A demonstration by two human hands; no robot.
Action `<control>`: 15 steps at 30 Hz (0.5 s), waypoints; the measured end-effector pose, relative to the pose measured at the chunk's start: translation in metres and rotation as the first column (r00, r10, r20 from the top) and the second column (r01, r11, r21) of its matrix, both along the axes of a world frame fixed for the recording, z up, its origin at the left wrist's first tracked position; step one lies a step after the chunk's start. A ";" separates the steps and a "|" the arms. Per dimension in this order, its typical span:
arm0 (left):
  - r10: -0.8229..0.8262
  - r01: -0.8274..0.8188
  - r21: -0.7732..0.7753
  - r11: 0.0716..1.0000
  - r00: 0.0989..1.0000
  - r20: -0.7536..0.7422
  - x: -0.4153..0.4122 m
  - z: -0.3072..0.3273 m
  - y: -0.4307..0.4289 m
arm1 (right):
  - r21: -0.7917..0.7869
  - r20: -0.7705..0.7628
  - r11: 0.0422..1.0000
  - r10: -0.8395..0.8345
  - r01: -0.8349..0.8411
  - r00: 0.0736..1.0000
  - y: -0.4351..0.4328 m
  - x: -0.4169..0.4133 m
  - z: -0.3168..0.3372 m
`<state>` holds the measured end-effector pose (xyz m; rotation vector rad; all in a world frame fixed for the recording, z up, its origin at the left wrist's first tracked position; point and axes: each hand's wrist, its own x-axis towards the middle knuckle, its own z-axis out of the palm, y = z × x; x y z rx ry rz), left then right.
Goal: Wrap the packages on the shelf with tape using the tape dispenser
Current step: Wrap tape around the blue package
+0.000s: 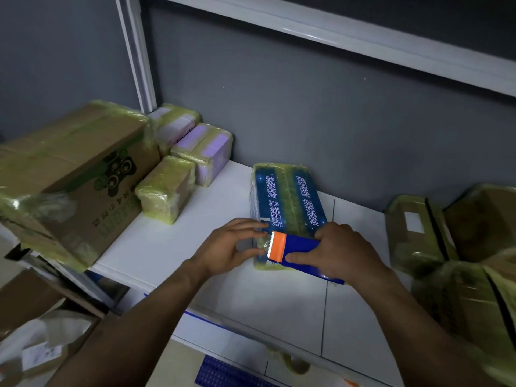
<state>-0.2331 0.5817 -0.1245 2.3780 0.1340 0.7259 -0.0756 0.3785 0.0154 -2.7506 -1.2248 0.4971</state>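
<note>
Far left of the frame there's a big brown cardboard box point(69, 177) wrapped in yellowish-green tape, sitting on the white shelf point(167, 247). Just right of it, toward the back wall, is a little cluster of small taped packages: a yellowish one point(164, 188) in front and two purple ones point(206, 152) behind. Middle of the frame is the blue rectangular package with white lettering point(287, 196), lying flat on the shelf with tape already down its middle. My left hand point(231, 247) is pressing on its near left corner, fingers fairly straight across the top, thumb against the near end. Right next to it, the blue tape dispenser with the orange front point(296, 248) sits over the package's near end, toothed blade facing my left thumb. My right hand point(335, 250) is wrapped around the dispenser's body. Far right there are more brown tape-wrapped parcels point(418, 233) piled up.
</note>
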 end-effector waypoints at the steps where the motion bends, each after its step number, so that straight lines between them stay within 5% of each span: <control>1: 0.004 -0.003 0.031 1.000 1.000 -0.010 0.001 0.001 0.000 | 0.004 -0.003 1.000 -0.001 0.001 1.000 -0.002 0.000 -0.001; 9: 0.061 -0.059 0.170 0.984 0.998 -0.008 -0.001 0.004 -0.001 | 0.092 -0.115 0.995 -0.020 0.031 0.993 -0.015 0.006 0.000; 15: 0.088 -0.080 0.143 0.987 0.995 -0.053 0.004 0.001 -0.006 | 0.042 -0.051 0.998 -0.047 0.050 0.998 -0.024 0.019 0.015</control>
